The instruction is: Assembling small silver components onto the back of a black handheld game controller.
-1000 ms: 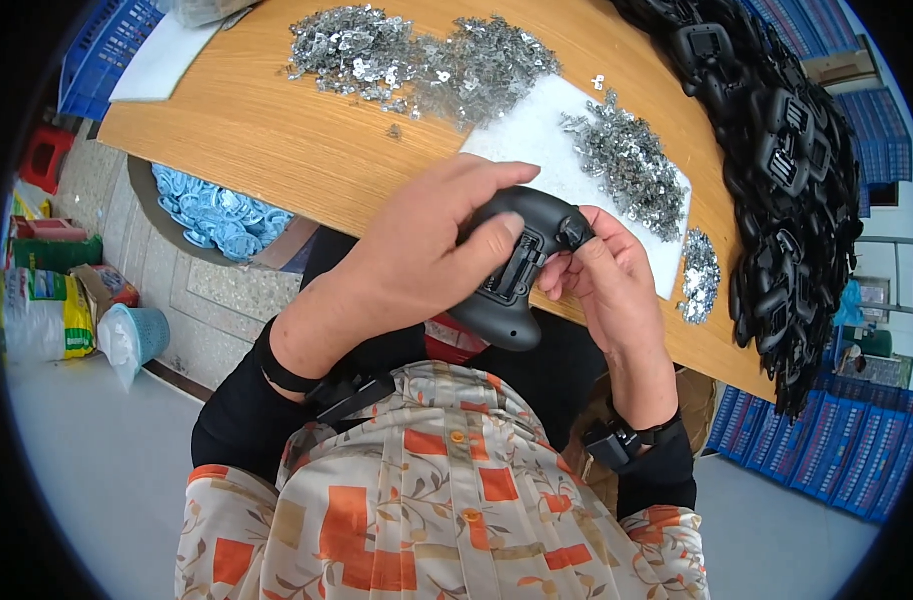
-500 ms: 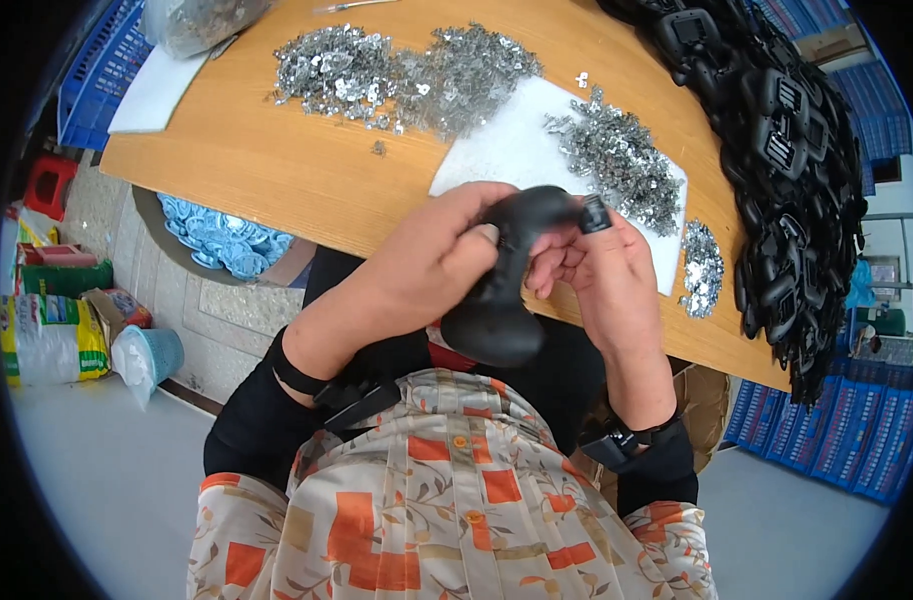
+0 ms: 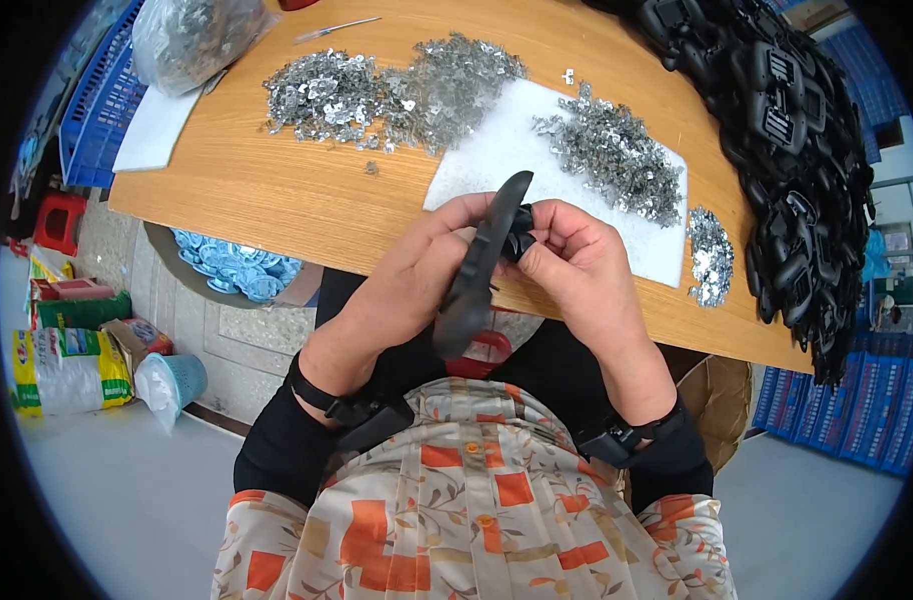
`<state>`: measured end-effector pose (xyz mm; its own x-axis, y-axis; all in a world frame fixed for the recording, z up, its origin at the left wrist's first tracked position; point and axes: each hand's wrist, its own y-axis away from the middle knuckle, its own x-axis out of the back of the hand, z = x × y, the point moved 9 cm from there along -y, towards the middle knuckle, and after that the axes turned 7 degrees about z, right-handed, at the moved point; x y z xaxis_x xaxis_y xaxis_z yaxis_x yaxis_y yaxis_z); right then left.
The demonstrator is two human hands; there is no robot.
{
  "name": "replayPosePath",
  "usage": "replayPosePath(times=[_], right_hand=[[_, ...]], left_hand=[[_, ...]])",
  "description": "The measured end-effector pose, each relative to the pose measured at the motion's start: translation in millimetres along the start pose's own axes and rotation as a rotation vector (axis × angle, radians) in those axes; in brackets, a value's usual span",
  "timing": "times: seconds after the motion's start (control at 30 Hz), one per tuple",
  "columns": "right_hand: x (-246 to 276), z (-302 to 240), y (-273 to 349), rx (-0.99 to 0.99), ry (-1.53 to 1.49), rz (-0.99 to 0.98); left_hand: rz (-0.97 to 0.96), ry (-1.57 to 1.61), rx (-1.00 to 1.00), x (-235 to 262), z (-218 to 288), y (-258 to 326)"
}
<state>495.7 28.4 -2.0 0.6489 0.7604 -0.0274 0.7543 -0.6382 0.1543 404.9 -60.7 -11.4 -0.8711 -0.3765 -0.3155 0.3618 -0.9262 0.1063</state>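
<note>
My left hand point(image 3: 412, 265) is closed around a black game controller shell point(image 3: 469, 290), turned edge-on above the table's front edge. Thumb and fingers of my right hand point(image 3: 589, 268) pinch a small black part point(image 3: 520, 243) against the shell's right side; its exact kind cannot be made out. Beyond my hands, a heap of small metal clips point(image 3: 617, 155) lies on a white foam sheet point(image 3: 477, 165). Two more metal heaps touch each other farther left, one of clips point(image 3: 322, 95) and one greyer point(image 3: 457, 90). Shiny small pieces point(image 3: 711, 255) form a little pile at the right.
Black controller shells point(image 3: 777, 120) are stacked high along the table's right side. A clear plastic bag point(image 3: 192, 40) and a thin pointed tool point(image 3: 337, 30) lie at the back left. Below the table's left edge stands a bin of light blue parts point(image 3: 235, 265). Blue crates point(image 3: 847, 410) stand at the right.
The controller shell has turned from showing its broad face to edge-on. My right hand has come in to the left, bringing the small black part against the shell.
</note>
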Motion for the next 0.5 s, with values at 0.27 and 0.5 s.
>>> replayPosePath(times=[0.27,0.5], right_hand=[[-2,-6,4,0.004,-0.125,-0.049],[23,1,24,-0.150,-0.176,-0.045]], left_hand=[[-0.026,0.130,0.058,4,-10,-8],[-0.036,0.220,0.102,-1,-9,-7]])
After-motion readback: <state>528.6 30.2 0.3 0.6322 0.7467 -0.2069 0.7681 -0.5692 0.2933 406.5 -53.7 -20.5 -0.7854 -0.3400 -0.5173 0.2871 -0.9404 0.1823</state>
